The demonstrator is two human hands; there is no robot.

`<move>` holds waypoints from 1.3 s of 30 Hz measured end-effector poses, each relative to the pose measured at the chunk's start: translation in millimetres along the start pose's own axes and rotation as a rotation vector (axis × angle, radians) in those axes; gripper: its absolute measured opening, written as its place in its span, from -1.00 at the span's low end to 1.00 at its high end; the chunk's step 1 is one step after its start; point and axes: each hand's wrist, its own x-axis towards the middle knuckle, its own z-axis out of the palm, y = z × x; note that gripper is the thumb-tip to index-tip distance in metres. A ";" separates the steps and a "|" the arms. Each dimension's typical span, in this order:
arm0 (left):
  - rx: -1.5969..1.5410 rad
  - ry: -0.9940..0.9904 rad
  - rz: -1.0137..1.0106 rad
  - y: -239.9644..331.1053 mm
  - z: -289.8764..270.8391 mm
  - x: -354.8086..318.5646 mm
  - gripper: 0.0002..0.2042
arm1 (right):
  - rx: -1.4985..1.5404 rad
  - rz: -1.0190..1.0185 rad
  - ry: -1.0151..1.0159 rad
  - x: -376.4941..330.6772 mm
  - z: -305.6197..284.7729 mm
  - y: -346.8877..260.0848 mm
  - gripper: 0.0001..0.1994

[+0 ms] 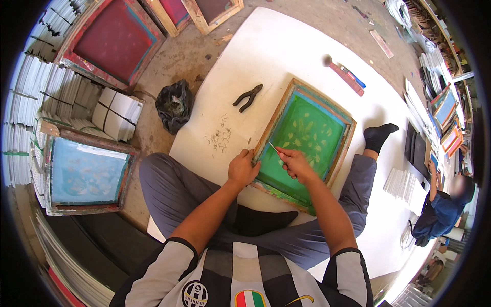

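A wooden-framed printing screen (309, 138) with green mesh and pale leaf-like marks lies tilted before me on a white sheet. My left hand (243, 169) is closed around its left wooden edge. In my right hand (296, 165), the fingers are closed on a slim tool (275, 148) with a thin metal shaft; its handle is hidden in the grip. The tool's tip is at the frame's left inner edge, near the left hand. Left of the frame, small bent bits like pulled staples (220, 137) lie scattered. Black-handled pliers (248, 97) rest beyond them.
A long reddish tool (348, 81) with a round grey end lies beside a blue-handled tool (357, 78). A black bag (174, 106) stands at the sheet's left edge. More framed screens (89, 171) lean at left by stacked white boards (120, 113). Another person (444, 210) works far right.
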 end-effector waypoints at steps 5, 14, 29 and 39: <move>0.005 -0.014 -0.047 1.8 -2.3 -0.3 -0.52 | -0.853 -0.503 0.414 -7.3 25.2 24.8 -0.61; -0.010 -0.014 -0.056 2.4 -0.8 0.4 -0.50 | -1.062 -0.440 0.454 -23.3 33.6 14.0 -0.63; -0.020 0.031 0.033 -7.8 8.9 0.5 -0.50 | -1.303 -0.392 0.269 -27.1 34.4 -20.3 -0.44; 0.014 0.021 0.047 -3.8 3.2 1.1 -0.51 | -1.081 -0.609 0.317 2.6 13.2 28.2 -0.56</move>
